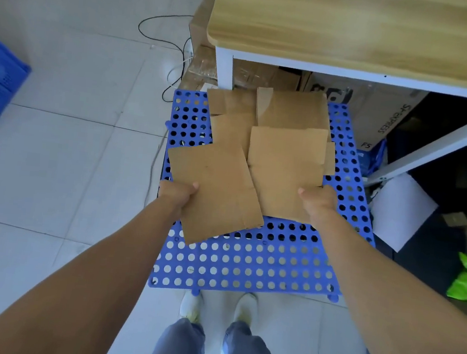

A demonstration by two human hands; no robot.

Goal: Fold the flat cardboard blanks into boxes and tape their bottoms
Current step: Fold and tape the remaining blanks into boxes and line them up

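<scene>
Forearms (95, 272) reach forward, the left hand (177, 191) pinching the near edge of a skewed flat cardboard blank (217, 186), the right hand (318, 202) pinching a second blank (285, 168) beside it, both running lengthwise away over the blue perforated pallet (246, 267).

1. Left cardboard blank (213, 192): flat, plain brown, skewed, pinched at its left edge by the left hand (177, 192), overlapping its neighbour.
2. Right cardboard blank (285, 168): flat, brown, gripped near its right corner by the right hand (317, 200).
3. Further flat blanks (291, 108) lie overlapped behind, on the blue perforated panel (246, 264).
</scene>
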